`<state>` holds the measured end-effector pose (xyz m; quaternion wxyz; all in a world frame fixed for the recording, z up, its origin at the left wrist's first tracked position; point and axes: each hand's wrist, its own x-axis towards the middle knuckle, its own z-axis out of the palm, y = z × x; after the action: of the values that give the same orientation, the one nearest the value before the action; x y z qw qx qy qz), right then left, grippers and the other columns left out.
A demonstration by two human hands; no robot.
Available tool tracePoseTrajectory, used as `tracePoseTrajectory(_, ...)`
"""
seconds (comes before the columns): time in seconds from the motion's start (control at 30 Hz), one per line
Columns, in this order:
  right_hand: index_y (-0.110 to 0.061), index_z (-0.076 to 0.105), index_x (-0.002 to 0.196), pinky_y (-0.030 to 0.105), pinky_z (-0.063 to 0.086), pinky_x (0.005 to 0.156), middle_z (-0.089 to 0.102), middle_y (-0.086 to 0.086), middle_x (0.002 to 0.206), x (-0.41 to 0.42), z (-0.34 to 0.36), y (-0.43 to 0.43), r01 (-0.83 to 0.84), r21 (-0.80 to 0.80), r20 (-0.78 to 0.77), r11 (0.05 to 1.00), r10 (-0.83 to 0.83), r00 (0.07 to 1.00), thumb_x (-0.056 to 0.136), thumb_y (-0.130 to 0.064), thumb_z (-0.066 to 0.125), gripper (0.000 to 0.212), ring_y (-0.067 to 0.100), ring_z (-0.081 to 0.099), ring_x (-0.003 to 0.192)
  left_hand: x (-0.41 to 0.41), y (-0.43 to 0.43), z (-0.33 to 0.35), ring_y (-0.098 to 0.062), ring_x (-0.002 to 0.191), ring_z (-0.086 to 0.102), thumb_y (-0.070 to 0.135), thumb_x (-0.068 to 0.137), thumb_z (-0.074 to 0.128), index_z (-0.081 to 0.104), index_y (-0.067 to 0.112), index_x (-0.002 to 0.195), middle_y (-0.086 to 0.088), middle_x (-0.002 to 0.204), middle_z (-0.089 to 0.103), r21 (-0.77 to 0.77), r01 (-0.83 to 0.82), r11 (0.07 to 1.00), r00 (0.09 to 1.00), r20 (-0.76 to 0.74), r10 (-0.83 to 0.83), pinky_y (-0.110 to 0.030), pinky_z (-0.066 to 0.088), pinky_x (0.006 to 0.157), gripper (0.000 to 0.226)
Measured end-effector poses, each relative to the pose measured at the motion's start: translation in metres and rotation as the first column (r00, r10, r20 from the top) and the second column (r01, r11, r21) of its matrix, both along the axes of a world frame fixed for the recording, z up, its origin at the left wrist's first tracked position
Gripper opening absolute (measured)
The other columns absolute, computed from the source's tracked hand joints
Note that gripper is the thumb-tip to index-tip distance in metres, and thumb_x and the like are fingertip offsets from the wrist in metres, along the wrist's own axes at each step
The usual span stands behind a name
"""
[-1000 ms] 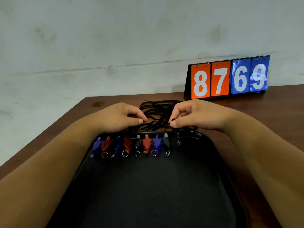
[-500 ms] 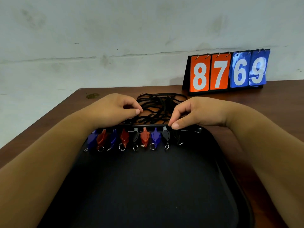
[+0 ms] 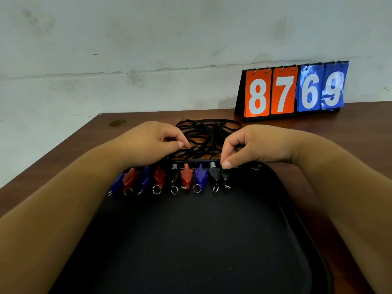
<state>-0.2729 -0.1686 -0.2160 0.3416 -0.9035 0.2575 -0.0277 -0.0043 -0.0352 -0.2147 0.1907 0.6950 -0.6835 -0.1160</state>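
Observation:
A black tray (image 3: 297,219) lies in front of me. Several red, blue and black whistles (image 3: 186,177) with key rings lie in a row along its far rim. My right hand (image 3: 254,145) reaches over the rim, thumb and forefinger pinched together at the top of the rightmost black whistle (image 3: 225,178). My left hand (image 3: 148,141) rests at the rim with fingers curled, its thumb and forefinger pinching a strand of the tangled black cords (image 3: 207,134) heaped just behind the tray. My left wrist hides part of the leftmost whistles.
The tray sits on a brown wooden table (image 3: 350,128) against a pale wall. A flip scoreboard (image 3: 294,90) reading 8769 stands at the back right. The table's left edge runs close to my left arm.
My right hand lowered the black whistle into the row at its right end and stays pinched at its top. The left hand has hardly moved.

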Motion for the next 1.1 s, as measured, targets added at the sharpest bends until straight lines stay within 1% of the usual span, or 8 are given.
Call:
tracePoseTrajectory(0.17,-0.028,0.082,0.097,0.025,0.049,0.084,0.078,-0.011,0.096,0.001,-0.008,-0.006,0.151,-0.036,0.165,0.988,-0.143,0.976,0.100,-0.046,0.073,0.020,0.002,0.071,0.093,-0.005,-0.002,-0.004,0.008,0.126,0.055,0.036,0.112,0.054,0.072,0.048,0.130,0.027,0.136,0.063,0.041,0.112,0.993,0.989,0.097,-0.116,-0.015,0.039,0.105,0.028)
tracePoseTrajectory(0.3,-0.028,0.082,0.092,0.022,0.046,0.080,0.076,-0.021,0.090,0.005,-0.017,-0.012,0.248,-0.075,0.217,0.966,-0.227,0.950,0.101,-0.043,0.073,0.020,-0.011,0.067,0.089,-0.007,-0.005,-0.008,0.003,0.128,0.054,0.046,0.113,0.046,0.068,0.047,0.139,0.027,0.139,0.062,0.109,0.094,0.990,0.989,0.100,-0.105,-0.025,0.039,0.107,0.034)
tracePoseTrajectory(0.4,-0.027,0.082,0.091,0.019,0.046,0.078,0.077,-0.017,0.090,0.007,-0.020,-0.012,0.271,-0.082,0.235,0.959,-0.245,0.940,0.101,-0.044,0.073,0.022,-0.010,0.068,0.089,-0.008,-0.006,-0.011,0.000,0.124,0.059,0.053,0.110,0.047,0.068,0.044,0.139,0.024,0.134,0.066,0.120,0.045,0.992,0.996,0.072,-0.054,-0.030,0.045,0.108,0.037)
tracePoseTrajectory(0.53,-0.026,0.081,0.091,0.021,0.050,0.079,0.078,-0.010,0.096,0.010,-0.020,-0.010,0.324,-0.090,0.309,0.942,-0.283,0.908,0.103,-0.042,0.071,0.022,0.006,0.071,0.094,-0.010,-0.005,-0.006,0.006,0.119,0.059,0.042,0.111,0.054,0.071,0.042,0.136,0.025,0.128,0.067,-0.029,0.019,0.999,1.000,0.022,-0.018,-0.021,0.045,0.102,0.030)
tracePoseTrajectory(0.63,-0.029,0.080,0.094,0.020,0.049,0.079,0.076,-0.012,0.101,0.012,-0.019,-0.006,0.352,-0.089,0.354,0.932,-0.301,0.886,0.104,-0.041,0.070,0.018,0.008,0.069,0.099,-0.013,-0.003,-0.001,0.012,0.114,0.060,0.034,0.110,0.059,0.072,0.045,0.131,0.026,0.125,0.068,-0.171,-0.022,0.985,0.999,-0.052,0.013,-0.010,0.041,0.090,0.027)
tracePoseTrajectory(0.8,-0.035,0.076,0.104,0.016,0.046,0.081,0.067,-0.017,0.107,0.017,-0.015,0.003,0.331,-0.143,0.392,0.933,-0.253,0.884,0.105,-0.037,0.069,0.008,0.005,0.064,0.100,-0.025,-0.002,0.010,0.008,0.102,0.071,0.020,0.103,0.071,0.078,0.040,0.114,0.019,0.103,0.079,-0.309,-0.107,0.945,0.965,-0.262,0.024,-0.018,0.052,0.093,0.024)
tracePoseTrajectory(0.97,-0.033,0.070,0.129,0.020,0.050,0.085,0.063,-0.015,0.110,0.020,-0.013,0.007,0.331,-0.137,0.421,0.934,-0.247,0.872,0.102,-0.034,0.073,0.027,0.007,0.063,0.098,-0.038,-0.001,0.025,0.012,0.097,0.065,0.014,0.101,0.072,0.077,0.042,0.112,0.022,0.102,0.074,-0.318,-0.078,0.945,0.990,-0.137,0.035,-0.001,0.043,0.076,0.031)
tracePoseTrajectory(1.1,-0.032,0.056,0.150,0.025,0.056,0.097,0.062,-0.012,0.126,0.020,-0.013,0.009,0.322,-0.116,0.465,0.940,-0.235,0.854,0.100,-0.034,0.077,0.054,0.007,0.065,0.109,-0.052,-0.002,0.041,0.008,0.101,0.064,0.015,0.100,0.074,0.073,0.041,0.120,0.022,0.113,0.069,-0.328,-0.014,0.945,0.999,0.044,0.030,-0.006,0.043,0.082,0.032)
